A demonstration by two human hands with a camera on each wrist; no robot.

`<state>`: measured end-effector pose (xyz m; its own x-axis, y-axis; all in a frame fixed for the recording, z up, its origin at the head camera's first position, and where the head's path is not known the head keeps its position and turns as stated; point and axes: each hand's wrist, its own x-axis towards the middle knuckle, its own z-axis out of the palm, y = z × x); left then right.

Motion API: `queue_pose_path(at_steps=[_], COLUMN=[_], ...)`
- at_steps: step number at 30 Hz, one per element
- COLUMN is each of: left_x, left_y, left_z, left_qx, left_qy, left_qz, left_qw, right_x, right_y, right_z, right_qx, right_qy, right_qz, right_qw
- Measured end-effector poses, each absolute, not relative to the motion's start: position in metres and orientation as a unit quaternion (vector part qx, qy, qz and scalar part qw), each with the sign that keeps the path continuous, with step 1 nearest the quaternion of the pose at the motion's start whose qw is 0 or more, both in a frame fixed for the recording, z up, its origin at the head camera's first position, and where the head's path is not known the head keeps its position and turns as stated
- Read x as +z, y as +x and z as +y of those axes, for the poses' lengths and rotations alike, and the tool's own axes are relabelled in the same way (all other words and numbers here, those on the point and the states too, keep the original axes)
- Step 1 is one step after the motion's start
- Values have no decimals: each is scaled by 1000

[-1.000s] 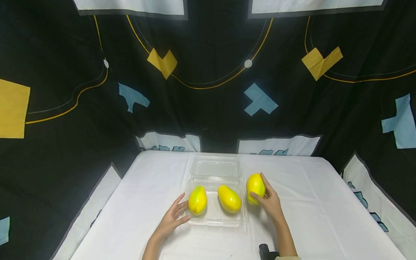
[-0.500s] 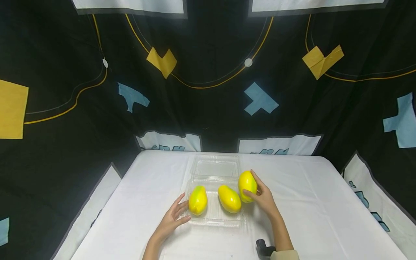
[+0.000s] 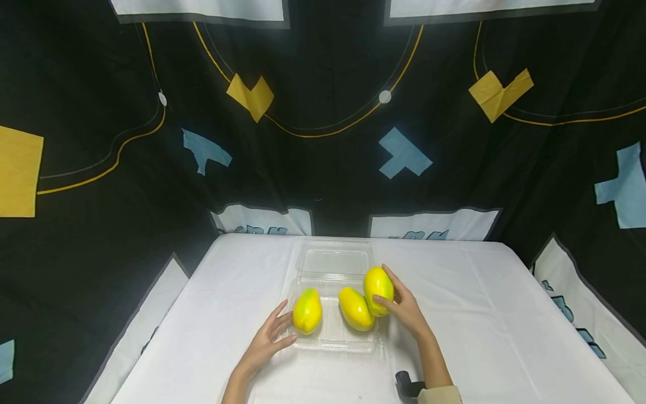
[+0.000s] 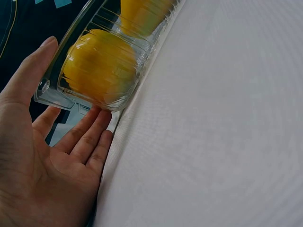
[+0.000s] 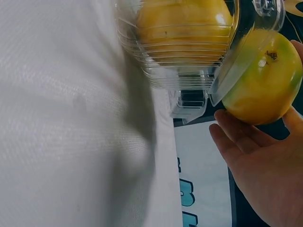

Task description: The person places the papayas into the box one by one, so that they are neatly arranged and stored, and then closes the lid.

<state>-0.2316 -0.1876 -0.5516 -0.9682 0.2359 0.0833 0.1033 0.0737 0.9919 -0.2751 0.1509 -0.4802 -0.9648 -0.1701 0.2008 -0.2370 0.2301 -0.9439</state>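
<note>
A clear plastic clamshell box (image 3: 330,332) lies unfolded on the white table, its lid (image 3: 335,261) tipped back on the far side. In its base rest a left mango (image 3: 307,311), yellow with a green streak, and a middle mango (image 3: 355,309). My right hand (image 3: 407,312) grips a third mango (image 3: 377,289) between thumb and fingers, over the right rim of the box. In the right wrist view this mango (image 5: 267,80) is raised above the tabletop, beside the clear wall. At the left side, my left hand (image 4: 61,156) has its fingers extended, their tips against the box.
White cloth (image 3: 469,336) covers the table. A black device (image 3: 407,386) sits at the right wrist, by a beige sleeve (image 3: 440,395). Behind stands a black curtain (image 3: 318,174) with yellow and blue patches.
My right hand has carried its mango leftward, from beside the box to over its right rim, close against the middle mango in view. The left hand has stayed in place.
</note>
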Motion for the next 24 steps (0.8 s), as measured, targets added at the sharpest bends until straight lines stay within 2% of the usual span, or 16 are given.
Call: queue_pose_path(at_steps=[6,13,24], left_x=[-552,-552,-550], left_y=[-232,-231,-230], left_z=[-187,-187,-187], left_qx=[668,667,673], left_qy=[114,110,110], left_qz=[734,735,730], left_qw=[46,46,50], right_x=[-469,-474,-510], right_y=[-268,-267,-275], right_z=[147,145,139], right_qx=[597,596,559], right_qy=[141,148,103], right_qz=[-790,-790,-822], right_qw=[14,4,27])
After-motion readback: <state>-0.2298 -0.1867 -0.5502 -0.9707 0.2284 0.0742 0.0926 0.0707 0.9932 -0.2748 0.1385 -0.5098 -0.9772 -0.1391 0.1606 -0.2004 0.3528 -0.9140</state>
